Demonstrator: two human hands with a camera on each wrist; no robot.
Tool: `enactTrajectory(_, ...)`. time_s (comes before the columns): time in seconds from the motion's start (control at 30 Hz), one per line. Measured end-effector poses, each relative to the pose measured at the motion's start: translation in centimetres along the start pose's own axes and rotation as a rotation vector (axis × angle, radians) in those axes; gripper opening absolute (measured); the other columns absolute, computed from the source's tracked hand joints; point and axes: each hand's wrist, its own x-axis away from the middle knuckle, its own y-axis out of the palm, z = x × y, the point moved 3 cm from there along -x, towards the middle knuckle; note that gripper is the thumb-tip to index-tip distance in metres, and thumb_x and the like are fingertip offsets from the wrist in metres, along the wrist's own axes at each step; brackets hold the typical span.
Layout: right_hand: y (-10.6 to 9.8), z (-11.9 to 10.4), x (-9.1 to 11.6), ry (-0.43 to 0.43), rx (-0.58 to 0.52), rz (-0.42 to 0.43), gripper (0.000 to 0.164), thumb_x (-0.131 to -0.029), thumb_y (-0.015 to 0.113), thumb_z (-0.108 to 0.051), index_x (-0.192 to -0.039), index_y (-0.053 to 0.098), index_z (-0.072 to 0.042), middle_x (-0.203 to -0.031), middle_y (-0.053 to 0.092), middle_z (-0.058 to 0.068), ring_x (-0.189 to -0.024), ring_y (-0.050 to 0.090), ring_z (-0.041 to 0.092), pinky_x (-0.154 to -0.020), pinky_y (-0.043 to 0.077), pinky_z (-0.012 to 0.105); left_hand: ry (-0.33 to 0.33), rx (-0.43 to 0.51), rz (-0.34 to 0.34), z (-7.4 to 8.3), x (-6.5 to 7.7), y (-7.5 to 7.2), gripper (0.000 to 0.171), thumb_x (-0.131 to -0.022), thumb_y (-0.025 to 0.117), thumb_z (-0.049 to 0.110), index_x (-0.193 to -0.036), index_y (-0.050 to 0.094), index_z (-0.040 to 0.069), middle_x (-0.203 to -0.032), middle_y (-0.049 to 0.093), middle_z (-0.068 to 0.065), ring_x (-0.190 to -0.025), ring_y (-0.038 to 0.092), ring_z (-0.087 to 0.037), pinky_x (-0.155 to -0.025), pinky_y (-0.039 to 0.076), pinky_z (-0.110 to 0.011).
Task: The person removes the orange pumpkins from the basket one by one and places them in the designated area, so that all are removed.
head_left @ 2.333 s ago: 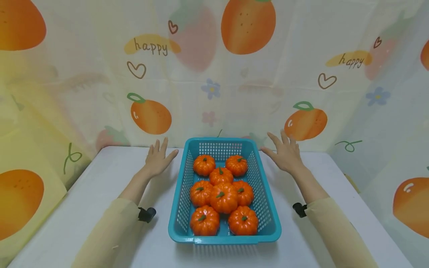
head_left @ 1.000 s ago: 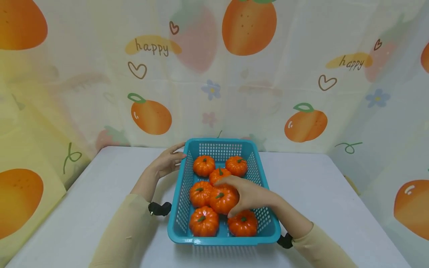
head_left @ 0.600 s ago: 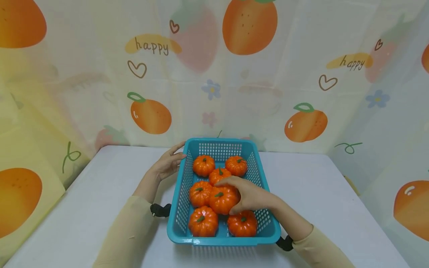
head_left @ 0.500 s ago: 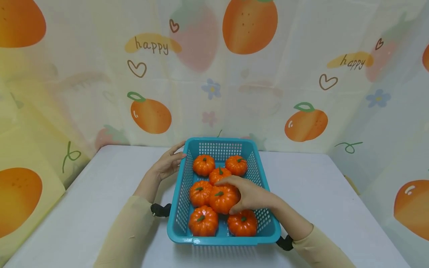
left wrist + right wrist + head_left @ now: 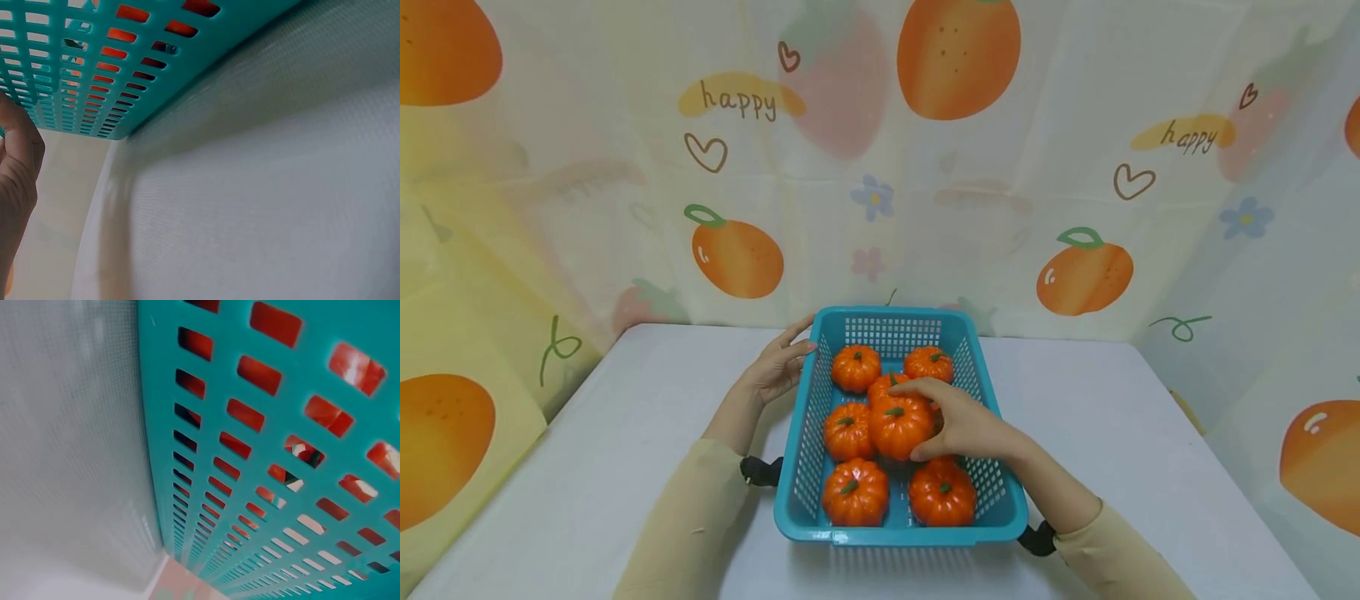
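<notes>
My right hand [image 5: 962,423] reaches over the basket's right wall. Its thumb and fingers hold a small orange pumpkin [image 5: 901,429] with a green stem, raised above the others. My left hand [image 5: 775,367] is at the left rim of the blue plastic basket [image 5: 901,535], toward its far end. In the left wrist view the left hand [image 5: 15,162] curls at the basket wall [image 5: 181,50]. Several more pumpkins lie in the basket, among them one at front left [image 5: 856,496] and one at front right [image 5: 943,496]. The right wrist view shows only the basket wall [image 5: 162,456] and orange behind its holes.
The basket stands on a white table [image 5: 625,417]. Behind and beside the table hangs a pale curtain [image 5: 955,242] printed with fruit, hearts and flowers. Black wrist straps [image 5: 762,472] sit at both sleeves.
Both hands came from beside the basket, the left to its rim and the right onto the middle pumpkin. In the last half second, the right hand has raised that pumpkin slightly.
</notes>
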Motion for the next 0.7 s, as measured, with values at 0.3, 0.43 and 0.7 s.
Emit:
enactTrajectory(0.3, -2.1, 0.4, -0.1, 0.086, -0.065, 0.155, 0.076, -0.077, 0.083, -0.026, -0.144, 0.046, -0.03, -0.149, 0.045, 0.003, -0.125, 0.05, 0.03, -0.098, 0.054, 0.049, -0.001, -0.023, 0.006, -0.1, -0.3, -0.4, 0.067, -0.102, 0.046, 0.004, -0.159, 0.014, 0.017, -0.105, 0.061, -0.002, -0.082, 0.07, -0.011, -0.072, 0.061, -0.025)
enactTrajectory(0.43, -3.8, 0.8, -0.2, 0.1, -0.146, 0.234, 0.075, -0.081, 0.081, -0.026, -0.146, 0.044, -0.029, -0.149, 0.046, 0.007, -0.123, 0.053, 0.033, -0.097, 0.056, 0.048, 0.002, -0.052, 0.023, -0.2, -0.6, -0.9, 0.064, -0.102, 0.048, 0.004, -0.158, 0.019, 0.018, -0.104, 0.06, -0.001, -0.083, 0.069, -0.01, -0.074, 0.061, -0.024)
enactTrajectory(0.7, -7.7, 2.7, -0.1, 0.147, -0.287, 0.433, 0.072, -0.086, 0.073, -0.017, -0.15, 0.039, -0.019, -0.153, 0.039, 0.013, -0.124, 0.048, 0.034, -0.101, 0.05, 0.043, -0.011, -0.063, 0.042, -0.3, -0.7, -0.8, 0.067, -0.101, 0.051, 0.004, -0.158, 0.019, 0.017, -0.106, 0.059, -0.001, -0.084, 0.069, -0.009, -0.074, 0.061, -0.024)
